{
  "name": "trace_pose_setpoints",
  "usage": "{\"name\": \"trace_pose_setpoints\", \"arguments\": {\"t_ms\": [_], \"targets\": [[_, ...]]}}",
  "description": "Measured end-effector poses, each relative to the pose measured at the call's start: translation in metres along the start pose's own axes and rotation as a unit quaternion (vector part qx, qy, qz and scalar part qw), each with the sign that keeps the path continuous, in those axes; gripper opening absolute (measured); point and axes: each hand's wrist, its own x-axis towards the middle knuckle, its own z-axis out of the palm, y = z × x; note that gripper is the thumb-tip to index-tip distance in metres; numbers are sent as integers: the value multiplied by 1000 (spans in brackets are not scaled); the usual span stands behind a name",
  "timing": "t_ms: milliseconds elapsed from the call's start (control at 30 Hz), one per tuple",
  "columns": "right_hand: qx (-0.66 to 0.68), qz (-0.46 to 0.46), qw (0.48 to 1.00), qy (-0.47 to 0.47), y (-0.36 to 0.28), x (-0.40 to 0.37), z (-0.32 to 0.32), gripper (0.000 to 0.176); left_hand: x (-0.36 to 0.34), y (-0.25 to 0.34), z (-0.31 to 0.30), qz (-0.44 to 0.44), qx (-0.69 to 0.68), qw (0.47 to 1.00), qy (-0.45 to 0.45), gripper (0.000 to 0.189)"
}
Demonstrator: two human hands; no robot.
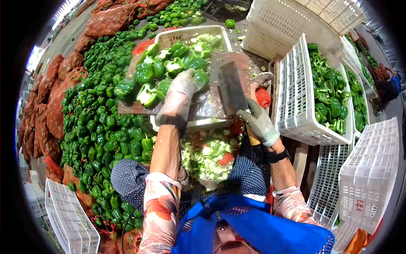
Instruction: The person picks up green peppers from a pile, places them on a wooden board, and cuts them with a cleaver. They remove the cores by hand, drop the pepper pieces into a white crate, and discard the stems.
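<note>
My left hand (pixel 179 91), in a pale glove, reaches over the cutting board (pixel 207 101) with its fingers curled on a green bell pepper (pixel 202 78). Whole and cut peppers (pixel 174 66) lie on the board around that hand. Gripped in my gloved right hand (pixel 260 122) is a cleaver (pixel 233 86) with a broad dark blade over the board's right part; its wooden handle (pixel 252 134) shows below the fingers. Under the board sits a white plastic crate (pixel 224 36). Chopped pale green pepper pieces (pixel 211 158) lie below it, near my lap.
A large heap of green peppers (pixel 101 127) spreads on the left, with red mesh sacks (pixel 57 97) beyond. To the right stand white crates (pixel 296 89) holding cut peppers (pixel 330 97). More crates (pixel 368 169) are at lower right and a crate (pixel 69 216) at lower left.
</note>
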Motion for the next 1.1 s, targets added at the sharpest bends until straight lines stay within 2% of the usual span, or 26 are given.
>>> {"name": "trace_pose_setpoints", "arguments": {"t_ms": [67, 100, 200, 233, 267, 300, 333, 367, 400, 433, 467, 500, 533, 567, 633, 700, 733, 800, 867, 900, 933, 1033, 1100], "targets": [[-89, -81, 993, 14, -4, 1, -8, 38, 11, -4, 0, 53, 39, 996, -56, 44], [-60, -82, 995, 25, 0, 2, -5, 38, 7, -8, 4, -121, -217, 958, -143, 45], [-76, -90, 993, 14, 10, 5, 5, 26, -9, 24, -4, -162, -223, 944, -183, 47], [9, 8, 1000, 13, 10, 6, 12, 29, -18, 35, -11, -185, -267, 928, -182, 49], [25, 26, 999, 16, 10, 6, 10, 29, -17, 19, -8, 21, 57, 985, -163, 51], [42, 43, 998, 17, 10, 5, 8, 29, -17, -11, -5, 223, 372, 893, -122, 53], [-25, -15, 999, 18, 18, 2, 7, 30, -27, -20, 2, 243, 507, 818, -124, 55], [-91, -73, 993, 27, 25, -1, 6, 30, -40, -29, 10, 201, 555, 791, -163, 58], [-32, -26, 999, 21, 28, -3, 6, 30, -54, -37, 19, 165, 596, 760, -202, 61], [26, 20, 999, 16, 25, -2, 6, 30, -67, -40, 26, 134, 604, 752, -229, 65], [112, 118, 987, 17, 18, 0, 5, 30, -79, -43, 30, 65, 460, 864, -195, 66], [196, 214, 956, 35, 9, 3, 2, 31, -90, -46, 34, 13, 290, 946, -145, 68], [116, 137, 983, 36, 7, 1, 2, 31, -101, 14, 8, -70, 124, 979, -143, 71], [33, 60, 997, 34, 6, -4, 1, 32, -96, 30, 1, -114, 148, 965, -184, 77], [-19, 1, 1000, 12, 5, -8, -1, 32, -93, 26, 6, -67, 163, 968, -179, 75], [41, 44, 998, -21, 6, -8, 0, 33, -95, 4, 19, 8, 183, 972, -144, 70], [72, 66, 995, -37, 6, -9, 0, 35, -102, 24, 6, -34, 147, 974, -172, 67], [31, 61, 997, -21, 7, -13, -4, 39, -108, 7, 15, 17, 189, 963, -191, 68], [-58, -81, 995, 23, 9, -15, -8, 40, -105, -27, 29, -52, -57, 983, -169, 65], [-26, -58, 997, 48, 15, -15, -2, 41, -104, -32, 30, -29, 50, 985, -163, 61], [5, -35, 997, 71, 24, -16, 9, 42, -105, -5, 13, -8, 157, 976, -154, 56], [14, -4, 997, 79, 20, -14, 6, 40, -95, 22, 6, 44, 245, 962, -113, 52], [-17, -33, 997, 68, 17, -12, 2, 30, -97, 17, 20, 82, 279, 951, -101, 51]]}}
